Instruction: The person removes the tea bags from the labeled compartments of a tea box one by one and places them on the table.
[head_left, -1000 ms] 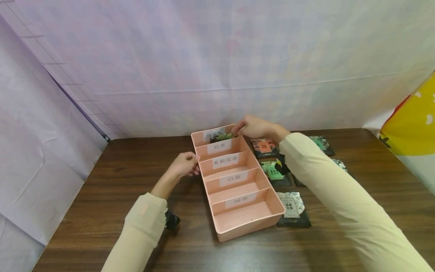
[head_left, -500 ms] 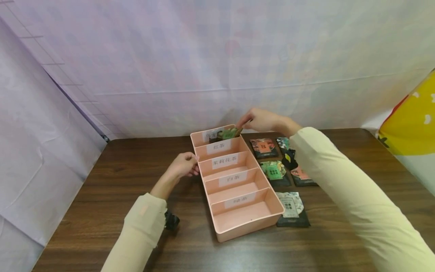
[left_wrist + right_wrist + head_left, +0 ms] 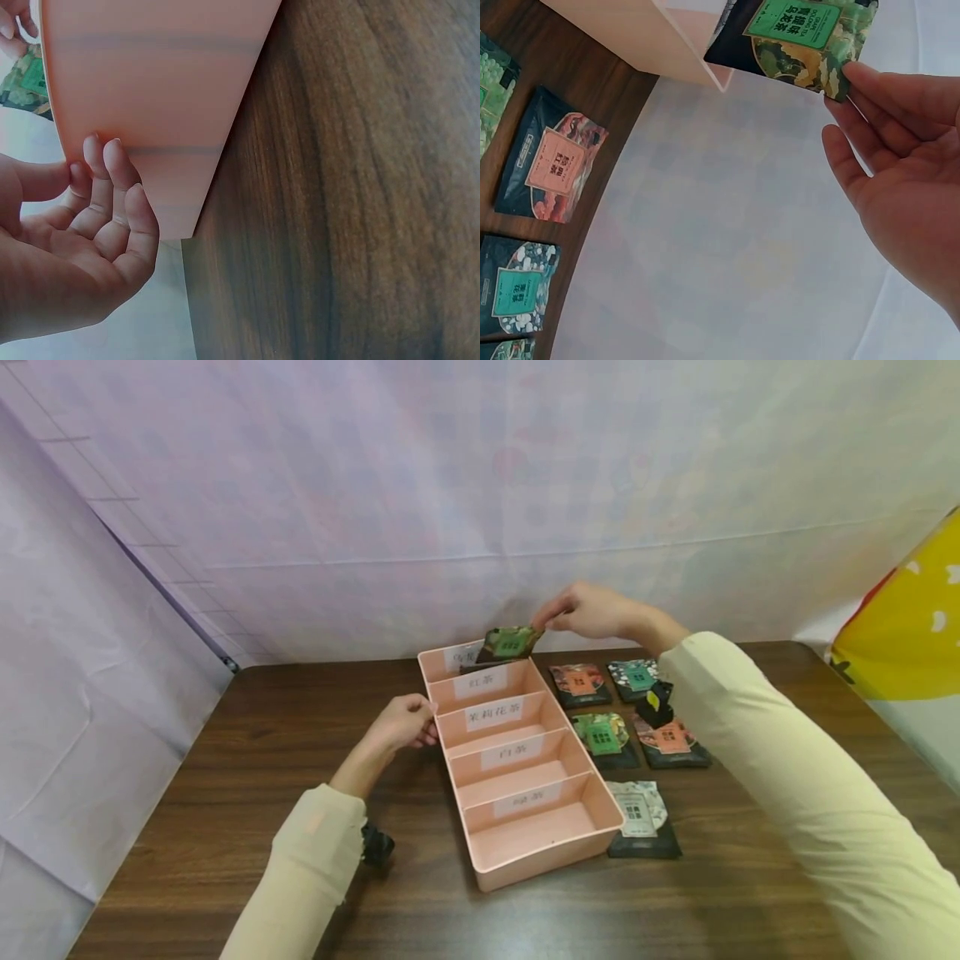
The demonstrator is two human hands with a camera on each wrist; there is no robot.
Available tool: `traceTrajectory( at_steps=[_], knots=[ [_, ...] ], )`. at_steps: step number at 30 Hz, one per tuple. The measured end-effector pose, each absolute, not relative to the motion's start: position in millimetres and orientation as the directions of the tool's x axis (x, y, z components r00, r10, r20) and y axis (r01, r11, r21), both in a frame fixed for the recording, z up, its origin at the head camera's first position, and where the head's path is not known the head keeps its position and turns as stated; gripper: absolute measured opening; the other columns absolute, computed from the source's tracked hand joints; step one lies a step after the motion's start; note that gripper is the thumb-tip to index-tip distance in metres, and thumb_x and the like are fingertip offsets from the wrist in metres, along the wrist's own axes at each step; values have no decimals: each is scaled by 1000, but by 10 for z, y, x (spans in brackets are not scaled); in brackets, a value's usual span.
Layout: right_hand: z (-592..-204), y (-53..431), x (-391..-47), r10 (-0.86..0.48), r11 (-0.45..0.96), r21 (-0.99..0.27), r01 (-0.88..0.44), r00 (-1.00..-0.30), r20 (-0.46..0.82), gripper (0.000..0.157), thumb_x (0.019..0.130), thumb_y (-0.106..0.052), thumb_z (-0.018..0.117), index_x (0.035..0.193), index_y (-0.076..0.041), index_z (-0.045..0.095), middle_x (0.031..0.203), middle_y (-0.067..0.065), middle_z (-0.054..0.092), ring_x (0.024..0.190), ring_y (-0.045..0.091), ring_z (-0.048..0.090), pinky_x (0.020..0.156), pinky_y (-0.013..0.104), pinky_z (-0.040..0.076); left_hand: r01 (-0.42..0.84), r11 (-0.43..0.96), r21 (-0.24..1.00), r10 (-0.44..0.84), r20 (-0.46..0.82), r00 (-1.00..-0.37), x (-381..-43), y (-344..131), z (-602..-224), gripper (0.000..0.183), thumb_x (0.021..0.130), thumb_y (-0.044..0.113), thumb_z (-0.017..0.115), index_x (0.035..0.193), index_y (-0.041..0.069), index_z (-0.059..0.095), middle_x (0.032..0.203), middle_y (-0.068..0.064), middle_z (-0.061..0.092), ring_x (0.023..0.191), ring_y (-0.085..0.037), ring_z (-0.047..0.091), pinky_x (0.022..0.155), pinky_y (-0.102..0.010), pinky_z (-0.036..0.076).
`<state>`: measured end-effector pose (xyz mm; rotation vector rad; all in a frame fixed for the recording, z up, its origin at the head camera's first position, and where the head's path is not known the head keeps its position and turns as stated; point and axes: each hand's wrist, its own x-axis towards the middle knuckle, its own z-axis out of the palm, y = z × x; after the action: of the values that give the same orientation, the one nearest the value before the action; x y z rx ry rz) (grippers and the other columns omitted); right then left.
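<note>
A pink divided box [image 3: 551,862] with a handwritten paper label in each compartment stands on the table. My left hand [image 3: 407,722] pinches its left rim between thumb and index finger, the other fingers loosely bent beside the outer wall [image 3: 157,90]. At the far end, my right hand [image 3: 588,610] pinches one corner of a tea sachet [image 3: 795,34] with a green label. That sachet is tilted and partly above the rim of the farthest compartment. Below it a dark edge shows inside; I cannot tell what it belongs to.
Right of the box lie several tea sachets: two with orange labels [image 3: 580,683] [image 3: 670,739], one teal [image 3: 633,678], one green [image 3: 603,739] and one white [image 3: 637,818]. A curtain [image 3: 360,510] hangs behind the wooden table [image 3: 300,693].
My right hand has moved up and to the right, and the green-labelled sachet has risen from within the far compartment to above its rim. My left hand stays on the rim.
</note>
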<state>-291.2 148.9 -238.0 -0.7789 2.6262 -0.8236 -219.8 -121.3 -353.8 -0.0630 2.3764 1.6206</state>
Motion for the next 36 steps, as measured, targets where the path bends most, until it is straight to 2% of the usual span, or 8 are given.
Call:
traceTrajectory(
  at_steps=[5,9,10,12,16,19,27,36],
  knots=[
    [-2317,1530,-2889,-557,689,-611,-389,-824,-105,28,94,-5,45,118,2,58,123,19,53,105,33,52,89,45,39,-178,373,911,118,-237,-964,-2206,-1220,-3542,18,96,12,44,85,0,51,63,-6,56,52,-10,54,51,-25,44],
    [-2277,1573,-2870,-545,696,-610,-379,-832,-104,29,94,-5,44,119,2,57,123,19,54,85,29,51,69,37,38,-172,374,912,125,-233,-964,-2211,-1218,-3549,18,96,12,44,85,0,50,63,-6,56,52,-10,54,51,-25,44],
    [-2270,1586,-2867,-545,697,-607,-381,-832,-103,29,94,-5,44,119,2,57,123,19,54,87,27,52,69,36,38,-174,374,911,122,-235,-964,-2211,-1217,-3549,18,96,12,44,85,0,50,63,-6,56,52,-10,54,51,-25,44],
    [-2262,1615,-2860,-546,698,-605,-383,-831,-104,29,94,-4,43,119,2,56,123,20,53,90,28,52,69,36,38,-178,375,910,118,-238,-964,-2211,-1214,-3550,18,96,12,44,85,1,51,63,-6,56,52,-10,54,52,-26,44],
    [-2259,1679,-2854,-548,699,-599,-391,-831,-97,28,94,-4,44,118,2,57,123,20,53,108,32,51,86,45,40,-184,374,909,116,-243,-963,-2207,-1209,-3548,18,96,13,44,85,1,51,63,-6,55,51,-9,53,51,-25,44],
    [-2253,1732,-2843,-543,699,-597,-393,-836,-86,27,95,-7,46,117,2,58,122,20,54,111,34,50,93,50,37,-184,371,910,117,-242,-963,-2202,-1212,-3545,18,96,13,44,84,1,51,62,-5,55,51,-9,53,51,-25,44],
    [-2230,1882,-2786,-516,718,-590,-369,-851,-96,27,95,-11,47,116,0,60,117,18,58,110,34,52,95,52,35,-187,381,906,112,-246,-963,-2191,-1223,-3537,19,97,13,43,84,1,50,62,-4,54,52,-10,53,53,-27,44],
    [-2257,2123,-2689,-509,733,-558,-389,-858,-71,26,95,-11,47,113,1,61,114,19,60,105,34,55,90,50,40,-182,378,908,114,-240,-964,-2189,-1229,-3547,18,97,13,43,84,1,50,62,-4,54,52,-9,53,51,-25,43]
  ],
)
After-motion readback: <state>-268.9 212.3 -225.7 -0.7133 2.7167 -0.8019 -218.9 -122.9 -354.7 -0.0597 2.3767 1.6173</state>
